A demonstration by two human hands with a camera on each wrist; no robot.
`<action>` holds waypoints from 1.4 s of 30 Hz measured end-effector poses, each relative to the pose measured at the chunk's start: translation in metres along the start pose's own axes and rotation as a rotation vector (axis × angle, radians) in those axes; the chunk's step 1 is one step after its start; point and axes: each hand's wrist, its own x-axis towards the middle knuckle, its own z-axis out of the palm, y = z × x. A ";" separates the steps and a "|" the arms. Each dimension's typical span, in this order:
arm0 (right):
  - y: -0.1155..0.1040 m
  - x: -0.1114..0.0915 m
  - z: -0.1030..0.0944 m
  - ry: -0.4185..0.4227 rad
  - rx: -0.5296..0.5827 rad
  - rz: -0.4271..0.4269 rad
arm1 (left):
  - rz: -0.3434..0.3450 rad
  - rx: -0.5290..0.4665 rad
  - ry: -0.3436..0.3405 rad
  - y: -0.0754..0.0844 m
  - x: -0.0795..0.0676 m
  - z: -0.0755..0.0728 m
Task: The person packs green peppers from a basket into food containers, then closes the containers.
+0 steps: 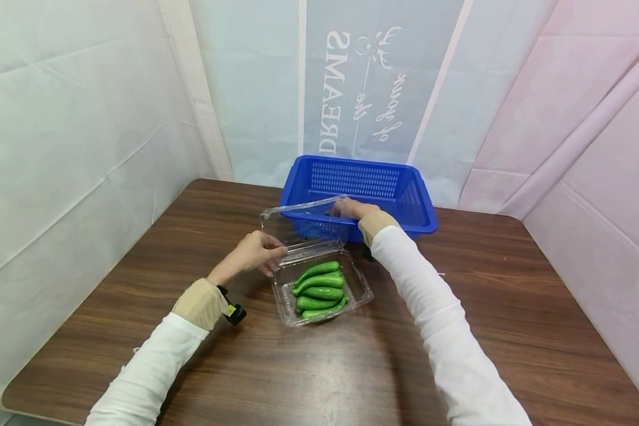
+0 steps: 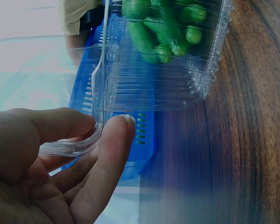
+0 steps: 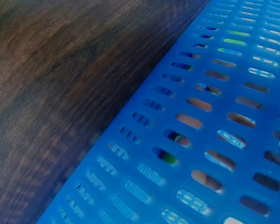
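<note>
My left hand point(image 1: 254, 253) pinches the rim of a clear plastic clamshell box point(image 1: 366, 294) between thumb and fingers, near the hinge on its left side. In the left wrist view, the box's curved edge point(image 2: 79, 148) runs between the thumb and the fingers. Several small green cucumbers point(image 1: 319, 292) lie side by side in the box's base. Its raised lid point(image 1: 277, 228) leans toward a blue slotted basket point(image 1: 426, 228). My right hand point(image 1: 351, 208) reaches over the near rim into that basket. Its fingers are partly hidden, and I cannot tell whether they hold anything.
Bits of green point(image 3: 167, 157) show through the slots of the basket wall in the right wrist view. A brown wood-grain table point(image 1: 484, 284) carries the box and basket. Behind the basket hangs a pale printed curtain point(image 1: 351, 77), with white sheets on both sides.
</note>
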 end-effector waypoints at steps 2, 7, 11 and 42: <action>0.001 -0.001 -0.002 -0.008 0.008 -0.001 | 0.004 0.000 -0.004 -0.001 0.000 0.000; 0.034 0.025 0.006 0.074 -0.050 -0.099 | 0.009 -0.009 -0.004 -0.002 0.000 0.001; 0.036 0.019 0.004 0.156 -0.112 -0.195 | 0.004 -0.013 -0.004 -0.002 -0.001 0.001; -0.070 -0.179 -0.078 0.339 0.024 -0.145 | 0.039 0.004 0.002 0.000 -0.002 0.000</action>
